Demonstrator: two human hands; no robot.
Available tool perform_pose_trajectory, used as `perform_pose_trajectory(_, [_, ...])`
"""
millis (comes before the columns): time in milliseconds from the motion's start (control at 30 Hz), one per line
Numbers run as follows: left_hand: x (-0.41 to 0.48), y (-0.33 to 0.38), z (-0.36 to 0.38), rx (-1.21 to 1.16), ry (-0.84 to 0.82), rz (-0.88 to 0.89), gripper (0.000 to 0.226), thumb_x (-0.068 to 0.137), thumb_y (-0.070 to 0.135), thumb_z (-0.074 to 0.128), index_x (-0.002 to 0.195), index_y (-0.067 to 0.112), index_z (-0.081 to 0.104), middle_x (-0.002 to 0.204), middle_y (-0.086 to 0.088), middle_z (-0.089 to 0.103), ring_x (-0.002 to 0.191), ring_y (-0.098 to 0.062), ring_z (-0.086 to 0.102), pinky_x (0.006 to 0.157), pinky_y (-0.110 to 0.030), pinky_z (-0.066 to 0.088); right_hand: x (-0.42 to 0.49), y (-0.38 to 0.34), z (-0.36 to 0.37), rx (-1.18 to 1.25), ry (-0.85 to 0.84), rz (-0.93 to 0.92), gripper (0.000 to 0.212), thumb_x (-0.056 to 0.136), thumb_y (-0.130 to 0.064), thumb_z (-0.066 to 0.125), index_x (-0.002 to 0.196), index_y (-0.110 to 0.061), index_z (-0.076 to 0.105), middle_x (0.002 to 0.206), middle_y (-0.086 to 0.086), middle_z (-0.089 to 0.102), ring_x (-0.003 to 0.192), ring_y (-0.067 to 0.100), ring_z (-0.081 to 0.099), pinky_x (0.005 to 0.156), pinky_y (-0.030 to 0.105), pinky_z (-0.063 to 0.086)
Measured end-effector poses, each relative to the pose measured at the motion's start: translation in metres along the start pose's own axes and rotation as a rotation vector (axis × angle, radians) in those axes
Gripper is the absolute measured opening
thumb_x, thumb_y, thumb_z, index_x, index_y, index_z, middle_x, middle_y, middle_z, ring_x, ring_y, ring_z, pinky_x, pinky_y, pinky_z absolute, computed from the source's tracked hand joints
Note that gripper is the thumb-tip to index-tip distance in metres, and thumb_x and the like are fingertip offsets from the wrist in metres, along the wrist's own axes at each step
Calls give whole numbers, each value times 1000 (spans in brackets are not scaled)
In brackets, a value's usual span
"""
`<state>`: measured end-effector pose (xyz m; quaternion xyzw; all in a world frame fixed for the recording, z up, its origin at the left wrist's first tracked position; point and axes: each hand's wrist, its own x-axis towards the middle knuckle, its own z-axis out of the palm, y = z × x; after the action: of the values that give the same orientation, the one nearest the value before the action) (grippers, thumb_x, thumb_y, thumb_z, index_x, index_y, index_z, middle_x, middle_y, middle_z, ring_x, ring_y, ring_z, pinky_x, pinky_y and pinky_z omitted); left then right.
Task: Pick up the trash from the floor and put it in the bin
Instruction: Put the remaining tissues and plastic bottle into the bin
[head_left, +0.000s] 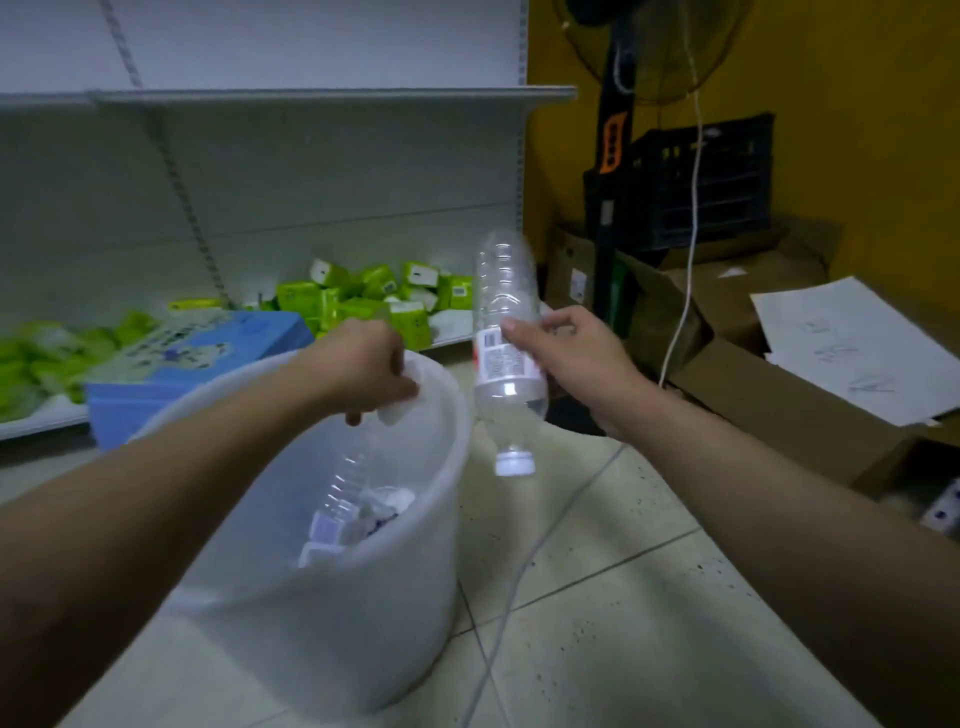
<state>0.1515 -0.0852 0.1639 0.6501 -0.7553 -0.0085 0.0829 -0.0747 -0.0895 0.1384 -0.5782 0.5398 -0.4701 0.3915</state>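
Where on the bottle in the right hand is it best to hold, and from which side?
Grip the bottle around its labelled middle, from its right side, as the right hand does. It hangs cap down beside the bin, and that straight, round section fits the fingers.

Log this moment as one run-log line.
left hand: grip on bin rim | right hand: holds clear bottle cap-down beside bin | bin: bottle, scraps inside

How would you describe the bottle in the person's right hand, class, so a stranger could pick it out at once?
Start at the white bin on the tiled floor. Just right of its rim, the right hand holds a clear plastic bottle in the air. Unlike the bottle inside the bin, it hangs cap down outside the bin, its label showing.
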Motion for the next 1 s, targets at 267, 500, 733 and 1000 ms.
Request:
perform_pose_trajectory(267, [-36, -105, 7, 27, -130, -167, 32, 81, 39, 64, 111, 28, 62, 92, 2, 70, 78, -14, 67, 74, -26, 49, 15, -10, 105, -194, -96, -43, 60, 75, -69, 59, 93, -12, 67, 87, 1, 71, 82, 10, 66, 70, 33, 52])
perform_pose_trajectory(500, [-38, -101, 27, 16, 38, -53, 52, 85, 52, 56, 129, 24, 53, 132, 0, 58, 119, -20, 54, 99, -33, 44, 20, 16, 93, -397, -10, -60, 65, 79, -61, 59, 127, -17, 58, 131, 3, 59, 117, 22, 56, 95, 37, 47])
perform_pose_trajectory(733, [-16, -17, 52, -71, -23, 170, 62, 84, 58, 52, 136, 25, 45, 142, 0, 49, 129, -21, 46, 105, -41, 40, 5, 63, 21, -745, -88, -14, 68, 80, -52, 65, 139, -24, 47, 144, 4, 46, 126, 23, 49, 101, 35, 41])
perform_pose_trajectory(1000, [-11, 110, 107, 127, -62, 645, 59, 86, 55, 49, 132, 19, 50, 137, -6, 54, 138, -21, 34, 117, -38, 18, -47, 131, -99, -1248, -554, 264, 76, 86, -47, 61, 150, -31, 23, 153, 6, 32, 135, 26, 38, 109, 39, 37])
